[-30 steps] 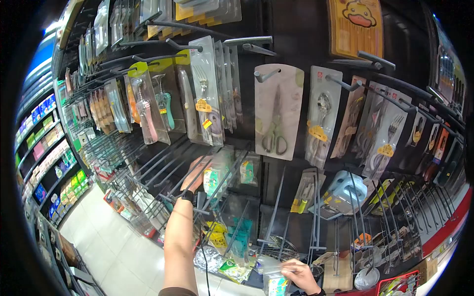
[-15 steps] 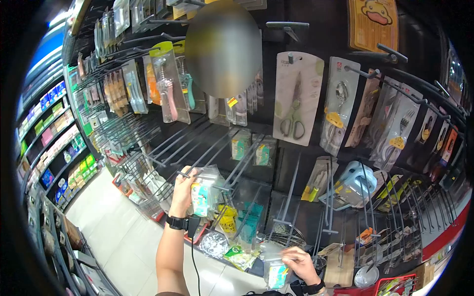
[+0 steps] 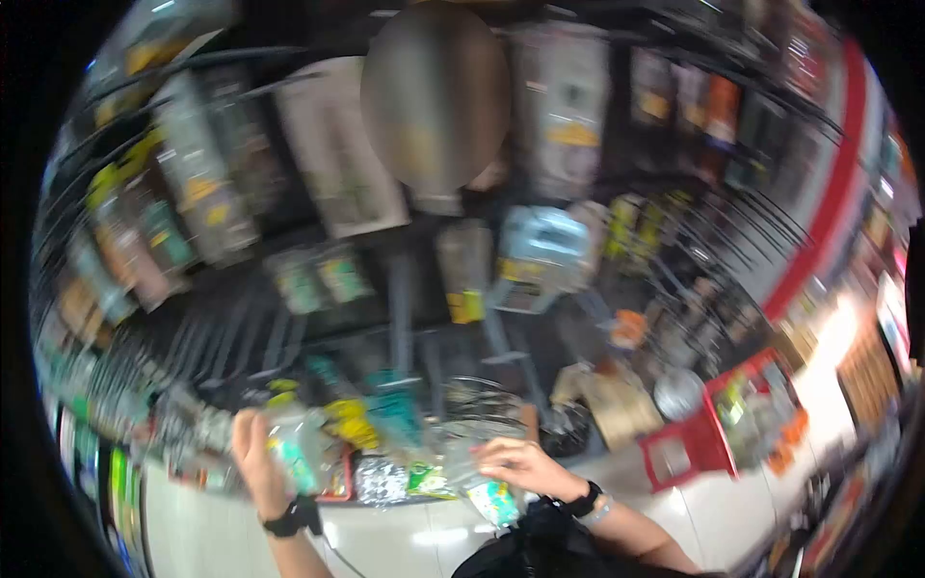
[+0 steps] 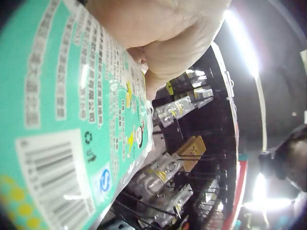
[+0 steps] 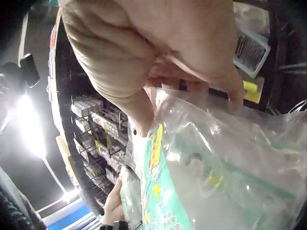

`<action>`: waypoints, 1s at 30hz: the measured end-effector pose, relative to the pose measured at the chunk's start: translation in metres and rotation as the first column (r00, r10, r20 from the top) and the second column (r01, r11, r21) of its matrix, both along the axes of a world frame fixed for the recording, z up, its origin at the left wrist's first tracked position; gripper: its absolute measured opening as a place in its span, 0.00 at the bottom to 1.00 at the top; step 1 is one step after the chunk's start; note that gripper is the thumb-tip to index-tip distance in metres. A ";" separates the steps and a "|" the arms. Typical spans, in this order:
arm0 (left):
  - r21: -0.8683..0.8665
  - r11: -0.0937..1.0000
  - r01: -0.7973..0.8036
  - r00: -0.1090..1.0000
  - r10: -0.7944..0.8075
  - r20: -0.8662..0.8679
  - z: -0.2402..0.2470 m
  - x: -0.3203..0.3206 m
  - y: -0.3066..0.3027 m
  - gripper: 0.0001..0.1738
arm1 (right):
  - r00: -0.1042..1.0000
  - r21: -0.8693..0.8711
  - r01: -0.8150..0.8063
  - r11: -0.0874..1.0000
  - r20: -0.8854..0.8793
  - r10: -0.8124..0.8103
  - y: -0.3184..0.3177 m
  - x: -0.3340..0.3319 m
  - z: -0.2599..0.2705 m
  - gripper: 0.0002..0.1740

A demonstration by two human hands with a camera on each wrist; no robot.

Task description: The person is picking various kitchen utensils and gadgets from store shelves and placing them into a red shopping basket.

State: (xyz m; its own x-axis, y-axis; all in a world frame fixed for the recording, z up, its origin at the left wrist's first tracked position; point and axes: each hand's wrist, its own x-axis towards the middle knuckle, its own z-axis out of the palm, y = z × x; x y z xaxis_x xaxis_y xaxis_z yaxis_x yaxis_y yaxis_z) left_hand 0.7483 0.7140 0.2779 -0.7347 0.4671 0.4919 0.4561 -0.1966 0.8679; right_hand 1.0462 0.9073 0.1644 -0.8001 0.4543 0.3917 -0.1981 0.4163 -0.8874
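Observation:
My left hand (image 3: 258,462) grips a clear plastic packet with a teal printed label (image 3: 294,460) at the lower left of the head view. Close up in the left wrist view, the teal packet (image 4: 62,115) shows a barcode, and the left hand (image 4: 163,38) holds its edge. At lower centre, my right hand (image 3: 525,467) pinches the top of another clear packet with a teal label (image 3: 493,501). The right wrist view shows the right hand (image 5: 158,52) with thumb and fingers on this transparent bag (image 5: 216,158).
Metal hooks carry two teal packets (image 3: 340,275), a blue item in packaging (image 3: 544,241) and carded utensils. Yellow packets (image 3: 352,422) and a foil-like bundle (image 3: 383,480) lie low on the display. A red basket (image 3: 689,448) stands at the right, above a tiled floor.
The head view has swung right and down and is blurred. My left hand and its packet are now away from the hooks, lower and further left in view. The right hand still holds its packet.

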 end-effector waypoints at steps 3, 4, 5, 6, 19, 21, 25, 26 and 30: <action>-0.041 0.995 0.092 0.991 -0.087 0.106 -0.030 0.024 0.008 0.04 | 0.985 -0.018 0.167 0.986 0.041 -0.167 0.007 0.047 0.003 0.11; -0.056 0.968 0.246 0.966 -0.241 0.088 -0.040 0.027 0.007 0.05 | 0.974 -0.080 0.219 0.973 0.083 -0.212 0.010 0.065 0.001 0.11; -0.081 0.984 0.158 0.985 -0.152 0.079 -0.052 0.035 0.016 0.04 | 0.959 -0.104 0.283 0.954 0.038 -0.281 0.012 0.081 0.004 0.11; -0.112 0.973 0.200 0.979 -0.192 0.075 -0.061 0.042 0.023 0.03 | 0.939 -0.109 0.342 0.933 0.014 -0.343 0.017 0.096 -0.006 0.11; -0.276 0.783 0.558 0.828 -0.499 0.256 -0.074 0.211 0.134 0.04 | 0.116 -0.673 0.737 0.066 0.030 -0.993 0.081 0.343 -0.075 0.10; -0.276 0.763 0.584 0.811 -0.537 0.232 -0.072 0.246 0.156 0.05 | -0.022 -0.562 0.825 -0.055 0.065 -0.998 0.101 0.400 -0.085 0.12; -0.287 0.727 0.624 0.780 -0.560 0.280 -0.073 0.313 0.203 0.04 | -0.128 -0.649 0.757 -0.077 -0.031 -0.991 0.146 0.490 -0.086 0.13; -0.279 0.728 0.627 0.778 -0.565 0.275 -0.077 0.328 0.215 0.04 | -0.129 -0.599 0.793 -0.111 0.012 -0.992 0.161 0.514 -0.092 0.13; -0.297 0.697 0.652 0.754 -0.559 0.345 -0.083 0.389 0.256 0.04 | -0.056 -0.500 0.853 -0.149 0.197 -0.979 0.217 0.586 -0.120 0.16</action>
